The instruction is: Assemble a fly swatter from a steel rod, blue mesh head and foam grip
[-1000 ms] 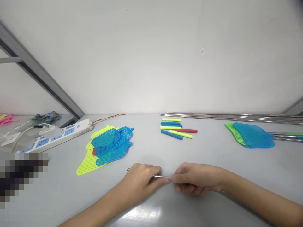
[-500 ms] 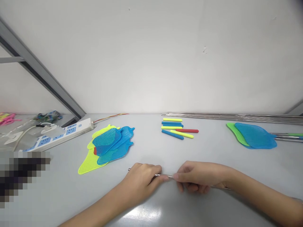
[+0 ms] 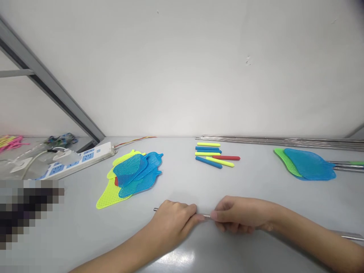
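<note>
A thin metal rod (image 3: 207, 216) lies low over the near part of the table, running left to right through both hands. My left hand (image 3: 178, 218) is closed around it near its left end, which sticks out past the knuckles. Close beside it, my right hand (image 3: 234, 216) pinches the rod between thumb and fingers, the other fingers curled below. A short shiny length shows between the hands. More metal shows beyond my right forearm, in line with the rod; the stretch between is hidden by the hand and arm.
Yellow and blue fly swatter heads (image 3: 139, 174) are piled at left, a red one partly showing. Coloured plastic handles (image 3: 214, 161) lie mid-table. Metal rods (image 3: 270, 141) line the wall. Fly swatters (image 3: 309, 165) with metal shafts rest at right. A power strip (image 3: 96, 153) stands far left.
Both hands have moved slightly lower in view and still grip the rod. Metal now shows beyond my right forearm. The view has shifted a little; the things on the table lie as before.
</note>
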### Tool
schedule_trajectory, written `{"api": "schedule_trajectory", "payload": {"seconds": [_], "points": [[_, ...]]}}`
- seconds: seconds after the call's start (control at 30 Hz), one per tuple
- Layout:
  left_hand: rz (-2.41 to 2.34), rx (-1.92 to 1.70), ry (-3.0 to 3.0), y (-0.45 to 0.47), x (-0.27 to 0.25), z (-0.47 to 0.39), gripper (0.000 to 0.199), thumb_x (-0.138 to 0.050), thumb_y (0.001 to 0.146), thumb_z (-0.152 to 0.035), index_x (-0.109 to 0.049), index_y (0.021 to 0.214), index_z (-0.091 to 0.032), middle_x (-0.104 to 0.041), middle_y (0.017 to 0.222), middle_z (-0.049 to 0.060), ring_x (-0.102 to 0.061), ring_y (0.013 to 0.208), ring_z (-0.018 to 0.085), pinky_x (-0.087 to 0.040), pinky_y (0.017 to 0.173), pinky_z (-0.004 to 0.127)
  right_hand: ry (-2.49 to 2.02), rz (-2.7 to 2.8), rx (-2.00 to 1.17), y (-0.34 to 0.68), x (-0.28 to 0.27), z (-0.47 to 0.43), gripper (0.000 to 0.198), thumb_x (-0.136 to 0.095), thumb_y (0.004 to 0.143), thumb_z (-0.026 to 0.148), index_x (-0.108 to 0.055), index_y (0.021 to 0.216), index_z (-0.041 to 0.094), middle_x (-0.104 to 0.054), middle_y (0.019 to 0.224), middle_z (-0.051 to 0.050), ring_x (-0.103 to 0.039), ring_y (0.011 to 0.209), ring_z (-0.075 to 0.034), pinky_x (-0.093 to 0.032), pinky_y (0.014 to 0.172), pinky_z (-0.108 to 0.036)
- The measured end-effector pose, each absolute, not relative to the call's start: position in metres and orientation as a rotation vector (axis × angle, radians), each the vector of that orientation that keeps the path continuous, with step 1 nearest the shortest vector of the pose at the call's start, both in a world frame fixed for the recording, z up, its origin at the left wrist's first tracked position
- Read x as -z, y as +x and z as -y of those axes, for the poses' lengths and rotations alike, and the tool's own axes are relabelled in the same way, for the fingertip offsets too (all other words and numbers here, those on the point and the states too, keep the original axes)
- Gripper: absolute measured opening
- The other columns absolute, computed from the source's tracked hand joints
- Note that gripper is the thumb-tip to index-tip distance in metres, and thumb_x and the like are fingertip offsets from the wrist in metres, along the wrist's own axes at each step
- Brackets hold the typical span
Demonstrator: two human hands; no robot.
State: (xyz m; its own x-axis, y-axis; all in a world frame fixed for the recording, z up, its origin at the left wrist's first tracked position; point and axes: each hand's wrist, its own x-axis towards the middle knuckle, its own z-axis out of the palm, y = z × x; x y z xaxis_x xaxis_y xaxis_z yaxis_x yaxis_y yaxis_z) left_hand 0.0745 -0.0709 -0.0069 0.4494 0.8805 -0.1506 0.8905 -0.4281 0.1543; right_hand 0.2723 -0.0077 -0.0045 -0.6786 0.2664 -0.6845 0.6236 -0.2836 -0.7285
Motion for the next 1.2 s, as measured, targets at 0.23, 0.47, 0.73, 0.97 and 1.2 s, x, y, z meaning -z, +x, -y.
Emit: {"api": "schedule_trajectory", "payload": {"seconds": [0.23, 0.47, 0.73, 0.97, 1.2], "points": [[-1.513, 0.113, 2.534, 0.076, 0.008, 0.074, 0.045, -0.017, 0.09, -0.041, -0.049, 0.068, -0.018, -0.059, 0.059, 0.0, -0.054, 0.05, 0.014, -0.018, 0.045, 0.024, 1.162, -1.849, 1.977, 0.271, 0.009, 0.013, 0.037, -0.045, 0.077, 0.048, -0.051, 0.061, 0.015, -0.037, 0.05, 0.004, -0.03, 0.04, -0.005, -0.02, 0.032, -0.015], [-1.476, 0.116, 2.566, 0.076, 0.011, 0.076, 0.042, -0.019, 0.091, -0.039, -0.048, 0.067, -0.019, -0.059, 0.057, -0.001, -0.054, 0.048, 0.014, -0.018, 0.044, 0.024, 1.218, -1.841, 1.949, 0.269, 0.009, 0.02, 0.04, -0.046, 0.075, 0.052, -0.05, 0.059, 0.015, -0.038, 0.048, 0.003, -0.03, 0.039, -0.005, -0.019, 0.031, -0.015], [-1.458, 0.082, 2.593, 0.078, 0.015, 0.081, 0.04, -0.02, 0.091, -0.039, -0.046, 0.067, -0.02, -0.058, 0.057, -0.001, -0.054, 0.048, 0.015, -0.02, 0.044, 0.025, 1.246, -1.787, 1.979, 0.267, 0.006, 0.023, 0.039, -0.047, 0.074, 0.05, -0.047, 0.056, 0.015, -0.037, 0.046, 0.004, -0.03, 0.038, -0.005, -0.019, 0.03, -0.015], [-1.399, 0.103, 2.625, 0.081, 0.016, 0.084, 0.037, -0.022, 0.091, -0.035, -0.047, 0.069, -0.019, -0.059, 0.058, -0.001, -0.055, 0.048, 0.015, -0.025, 0.044, 0.026, 1.226, -1.751, 1.963, 0.267, 0.01, 0.026, 0.039, -0.045, 0.075, 0.05, -0.049, 0.058, 0.015, -0.037, 0.046, 0.004, -0.031, 0.037, -0.005, -0.021, 0.03, -0.015], [-1.38, 0.134, 2.651, 0.084, 0.017, 0.086, 0.031, -0.027, 0.089, -0.031, -0.049, 0.071, -0.019, -0.06, 0.06, 0.0, -0.055, 0.048, 0.016, -0.029, 0.043, 0.026, 1.209, -1.741, 1.987, 0.266, 0.011, 0.028, 0.039, -0.046, 0.074, 0.05, -0.05, 0.058, 0.015, -0.037, 0.045, 0.004, -0.031, 0.037, -0.005, -0.021, 0.03, -0.015]]}}
